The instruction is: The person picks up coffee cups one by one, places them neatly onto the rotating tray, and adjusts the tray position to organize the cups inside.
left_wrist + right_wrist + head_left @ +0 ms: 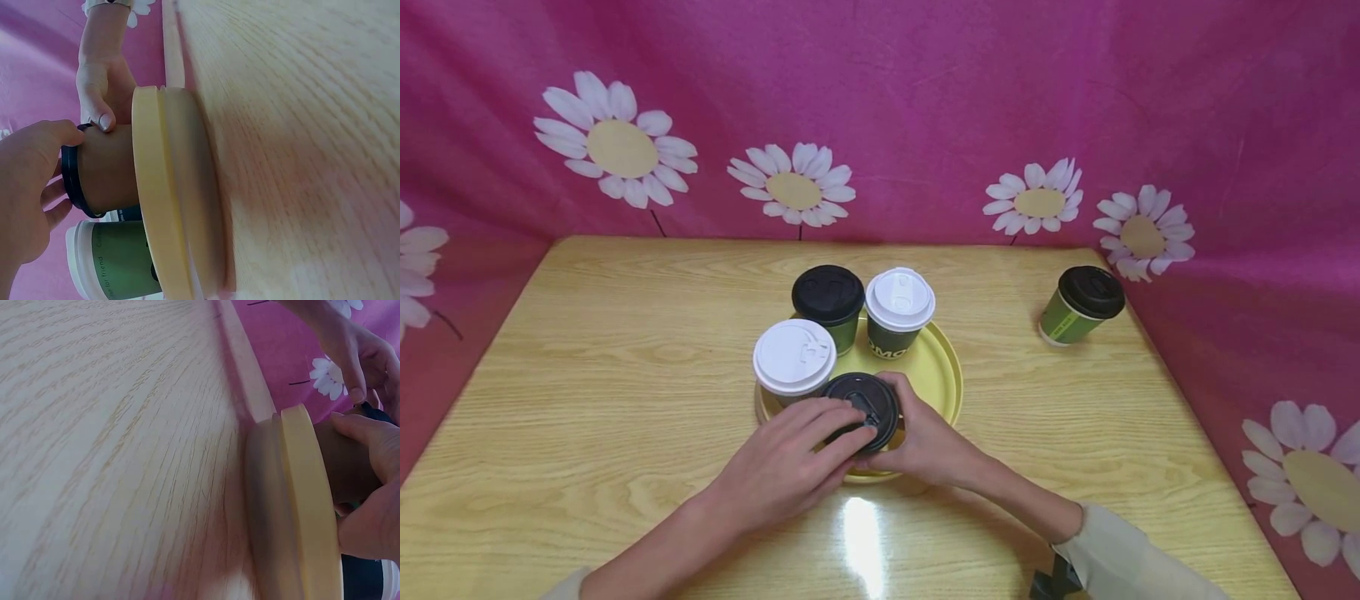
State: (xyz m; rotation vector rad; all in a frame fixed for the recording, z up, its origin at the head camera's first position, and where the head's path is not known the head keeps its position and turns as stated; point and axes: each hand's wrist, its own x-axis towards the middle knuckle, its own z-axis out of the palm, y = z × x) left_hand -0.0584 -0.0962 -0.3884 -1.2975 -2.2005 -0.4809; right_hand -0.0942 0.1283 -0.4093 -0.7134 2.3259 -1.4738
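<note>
A brown paper coffee cup with a black lid stands upright near the front of a round yellow tray. My right hand grips this cup's side, thumb in front and fingers round the far right. Over the lid, my left hand holds it from the left, thumb and fingertips at the raised drinking tab. Close behind on the tray are a cup with a white lid, a green cup with a black lid and a dark cup with a white lid.
Another green cup with a black lid stands by itself on the wooden table, near its right edge. Pink cloth printed with daisies hangs behind and along the sides. Below the tray shows a paler round base.
</note>
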